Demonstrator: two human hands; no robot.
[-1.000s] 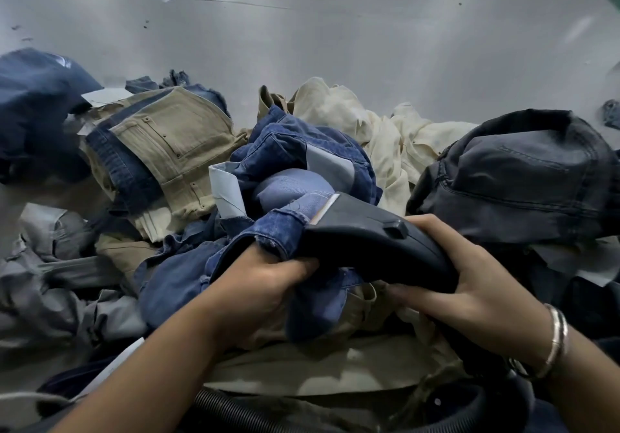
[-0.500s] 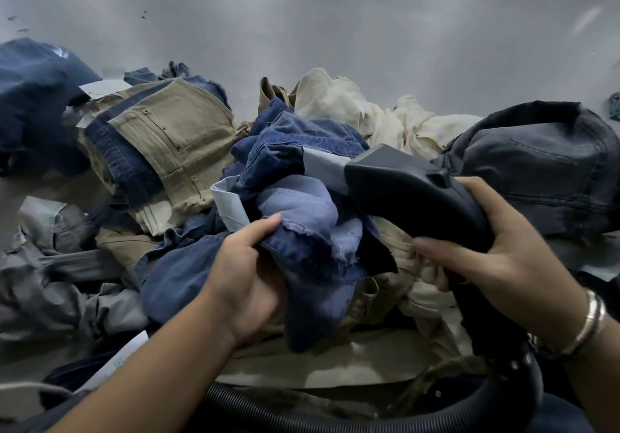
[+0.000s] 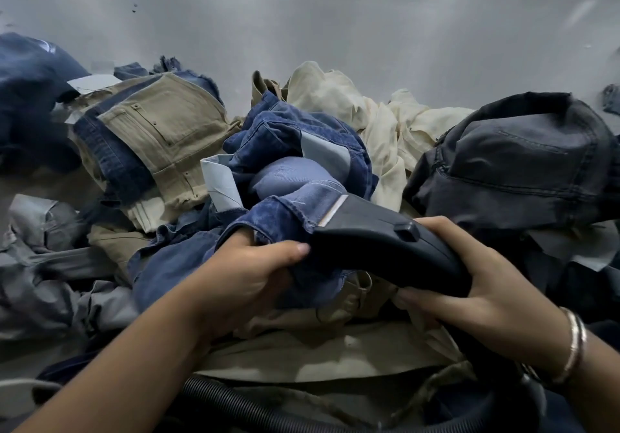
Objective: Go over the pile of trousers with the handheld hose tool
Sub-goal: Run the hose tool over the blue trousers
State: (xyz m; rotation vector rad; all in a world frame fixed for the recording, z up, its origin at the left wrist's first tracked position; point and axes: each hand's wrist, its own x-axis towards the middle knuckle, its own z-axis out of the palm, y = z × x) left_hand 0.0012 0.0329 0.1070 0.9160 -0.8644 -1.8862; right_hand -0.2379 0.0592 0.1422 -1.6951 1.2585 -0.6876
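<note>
A heap of trousers covers the near half of the table. Blue jeans (image 3: 295,170) lie bunched in the middle. My left hand (image 3: 248,278) grips a fold of these jeans at their near edge. My right hand (image 3: 476,285) holds the black hose tool (image 3: 379,241) by its body. The tool's flat nozzle mouth presses against the blue denim just above my left hand. Its ribbed black hose (image 3: 235,402) runs along the bottom of the view.
Khaki trousers (image 3: 167,133) lie at the left, cream trousers (image 3: 379,120) behind the jeans, dark grey trousers (image 3: 523,164) at the right, grey ones (image 3: 43,264) at the near left. Bare metal tabletop (image 3: 335,23) stretches beyond the pile.
The tool was lifted up and back over the jeans half a second ago, and has come back down to the near fold. My left hand has closed tighter on the denim.
</note>
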